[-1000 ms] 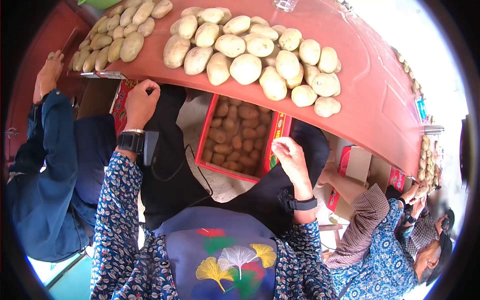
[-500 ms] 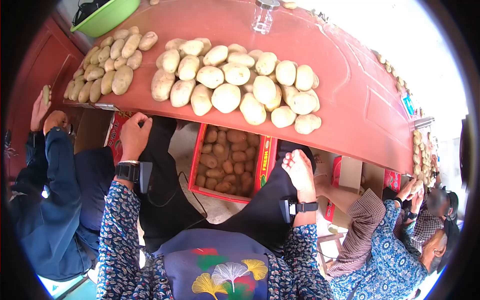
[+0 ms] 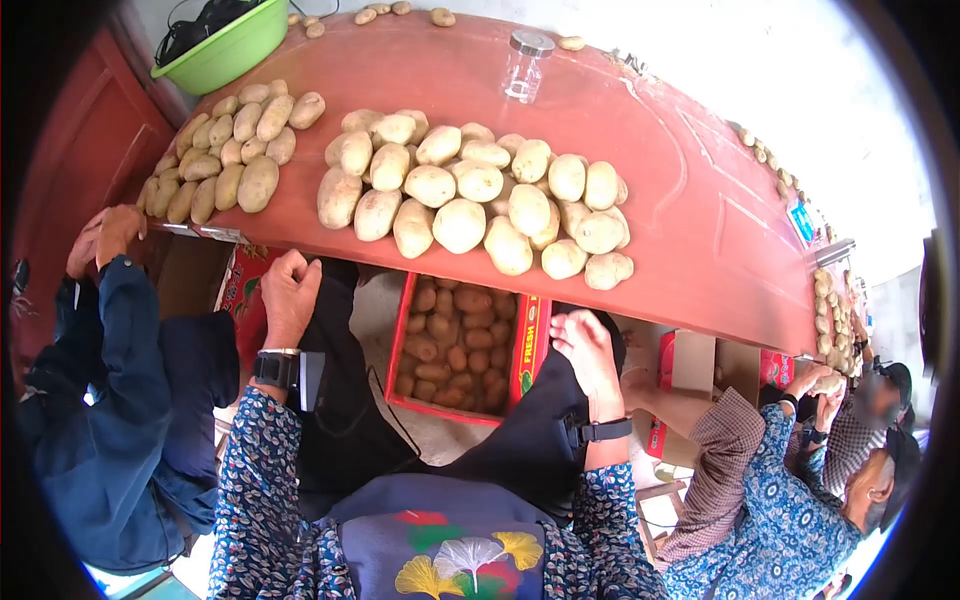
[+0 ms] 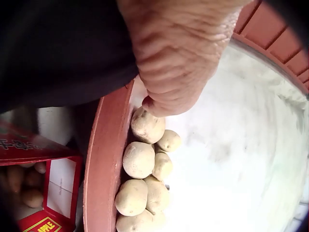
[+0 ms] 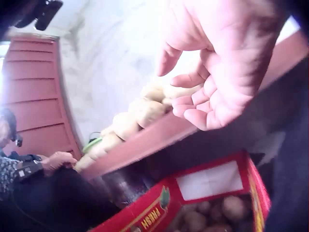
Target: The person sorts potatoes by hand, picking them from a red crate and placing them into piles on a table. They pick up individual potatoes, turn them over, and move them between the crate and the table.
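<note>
My left hand (image 3: pixel 289 298) rests over my dark-trousered leg just below the table edge, its fingers loosely curled. In the left wrist view, the same hand (image 4: pixel 178 58) overlaps the nearest potato of the row. Over my other leg, my right hand (image 3: pixel 588 352) hangs with loosely bent fingers; the right wrist view shows nothing between its thumb and fingers (image 5: pixel 205 92). A broad pile of pale potatoes (image 3: pixel 460 225) lies on the red table (image 3: pixel 670 250), beyond both hands. Between my knees stands a red carton (image 3: pixel 460 413) filled with brownish potatoes (image 3: pixel 455 340).
Further left are a second potato group (image 3: pixel 230 150) and a green basin (image 3: pixel 225 50) with dark things inside. A lidded clear jar (image 3: pixel 522 75) stands at the back. One person (image 3: pixel 120 400) sits on the left; others (image 3: pixel 790 490) sit on the right beside open cartons (image 3: pixel 690 370).
The head view has shifted, bringing the basin and jar further into sight. Both my hands stay above my legs. The left neighbour's hands have come together near the table edge.
</note>
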`<state>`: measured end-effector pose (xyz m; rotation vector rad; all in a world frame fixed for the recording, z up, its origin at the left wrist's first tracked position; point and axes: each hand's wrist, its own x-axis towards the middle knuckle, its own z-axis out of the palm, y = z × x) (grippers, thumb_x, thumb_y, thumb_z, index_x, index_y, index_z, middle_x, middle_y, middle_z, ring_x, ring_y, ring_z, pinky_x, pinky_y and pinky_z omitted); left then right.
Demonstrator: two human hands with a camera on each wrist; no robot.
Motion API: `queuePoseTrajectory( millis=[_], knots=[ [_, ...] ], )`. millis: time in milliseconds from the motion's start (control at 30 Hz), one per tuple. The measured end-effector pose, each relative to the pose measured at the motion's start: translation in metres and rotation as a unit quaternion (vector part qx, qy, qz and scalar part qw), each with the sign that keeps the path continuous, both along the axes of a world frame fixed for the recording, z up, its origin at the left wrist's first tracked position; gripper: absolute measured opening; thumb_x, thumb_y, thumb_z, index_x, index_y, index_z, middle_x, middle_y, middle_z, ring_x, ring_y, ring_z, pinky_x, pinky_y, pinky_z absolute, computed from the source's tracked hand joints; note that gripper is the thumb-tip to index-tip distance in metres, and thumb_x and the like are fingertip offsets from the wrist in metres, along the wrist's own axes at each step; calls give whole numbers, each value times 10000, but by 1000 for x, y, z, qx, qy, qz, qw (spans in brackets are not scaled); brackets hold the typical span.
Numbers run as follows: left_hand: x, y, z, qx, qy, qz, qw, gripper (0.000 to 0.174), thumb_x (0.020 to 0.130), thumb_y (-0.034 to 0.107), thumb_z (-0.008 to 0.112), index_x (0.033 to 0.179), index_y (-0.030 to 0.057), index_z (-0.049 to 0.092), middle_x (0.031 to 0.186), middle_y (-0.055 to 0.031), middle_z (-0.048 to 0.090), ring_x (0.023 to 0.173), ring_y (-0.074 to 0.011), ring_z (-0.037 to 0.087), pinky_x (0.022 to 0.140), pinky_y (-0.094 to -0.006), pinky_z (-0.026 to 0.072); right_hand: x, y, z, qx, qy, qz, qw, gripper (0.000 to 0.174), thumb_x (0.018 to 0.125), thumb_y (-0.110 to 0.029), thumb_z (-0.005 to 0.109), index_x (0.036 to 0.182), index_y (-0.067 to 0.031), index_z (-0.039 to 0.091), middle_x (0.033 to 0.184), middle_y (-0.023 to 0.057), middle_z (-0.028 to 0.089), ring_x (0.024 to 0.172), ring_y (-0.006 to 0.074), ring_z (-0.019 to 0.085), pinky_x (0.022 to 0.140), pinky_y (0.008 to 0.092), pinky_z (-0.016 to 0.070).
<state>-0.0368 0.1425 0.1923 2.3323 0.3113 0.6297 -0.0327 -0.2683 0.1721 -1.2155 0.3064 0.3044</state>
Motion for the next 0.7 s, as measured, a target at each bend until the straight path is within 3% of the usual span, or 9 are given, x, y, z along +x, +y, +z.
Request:
queuePoseTrajectory(
  millis=[67, 133, 200, 267, 300, 367, 400, 467, 700],
  knots=[
    [0, 2, -1, 23, -35, -24, 999, 307, 764, 121, 648, 619, -4, 407, 544, -122, 424, 532, -278, 431, 531, -375, 371, 9, 16, 31, -53, -88, 89, 991, 75, 869, -151, 620, 907, -103, 577, 862, 7, 604, 811, 85, 575, 709, 240, 462],
    [-2, 1, 3, 6, 19, -9, 1000, 300, 773, 120, 643, 628, -7, 412, 541, -114, 433, 511, -263, 433, 525, -378, 373, 28, 35, 58, -125, -190, 61, 972, 120, 848, -112, 632, 942, -74, 568, 852, -2, 581, 797, 84, 563, 696, 234, 457],
    [1, 7, -6, 26, -8, -10, 1000, 298, 774, 123, 644, 629, -3, 415, 541, -107, 436, 506, -248, 432, 525, -375, 372, 59, 46, 70, -266, -335, 50, 902, 194, 817, -99, 651, 982, -48, 563, 875, 24, 596, 805, 95, 567, 714, 235, 462],
    [-2, 7, -6, 16, 14, -2, 1000, 301, 774, 130, 645, 629, -1, 416, 543, -102, 436, 509, -245, 431, 527, -374, 373, 80, 65, 89, -358, -330, 49, 872, 284, 775, -148, 680, 1009, -38, 563, 925, 91, 627, 838, 169, 605, 755, 297, 486],
    [0, 7, -4, 10, 21, 3, 1000, 303, 774, 136, 646, 629, 1, 416, 544, -98, 435, 513, -242, 430, 529, -373, 374, 95, 71, 82, -357, -329, 53, 873, 284, 775, -148, 680, 1009, -38, 563, 925, 91, 627, 838, 169, 605, 755, 297, 486],
    [0, 7, -4, 3, 20, 10, 1000, 302, 775, 143, 645, 631, 1, 421, 545, -99, 439, 513, -245, 432, 532, -375, 376, 117, 80, 64, -523, -392, 40, 756, 405, 730, -228, 704, 1065, -57, 553, 961, 174, 634, 902, 291, 618, 806, 381, 485],
    [0, 7, -4, -6, 19, 13, 1000, 302, 777, 151, 644, 633, 1, 425, 546, -101, 442, 513, -248, 435, 534, -377, 379, 117, 87, 67, -521, -393, 44, 756, 405, 730, -228, 704, 1065, -57, 553, 961, 174, 634, 902, 291, 618, 806, 381, 485],
    [-2, 8, -3, -9, 43, 20, 999, 297, 778, 158, 642, 636, 3, 432, 546, -107, 448, 511, -254, 440, 539, -379, 384, 115, 97, 71, -586, -340, 54, 734, 484, 718, -280, 698, 1122, -76, 526, 974, 210, 627, 950, 372, 590, 838, 439, 463],
    [-1, 15, -5, 1, 22, 20, 1000, 292, 781, 154, 633, 638, 0, 430, 539, -104, 449, 494, -232, 435, 520, -364, 384, 115, 96, 77, -571, -285, 77, 766, 545, 706, -285, 704, 1173, -85, 505, 976, 200, 632, 976, 346, 594, 850, 420, 464]
  ],
)
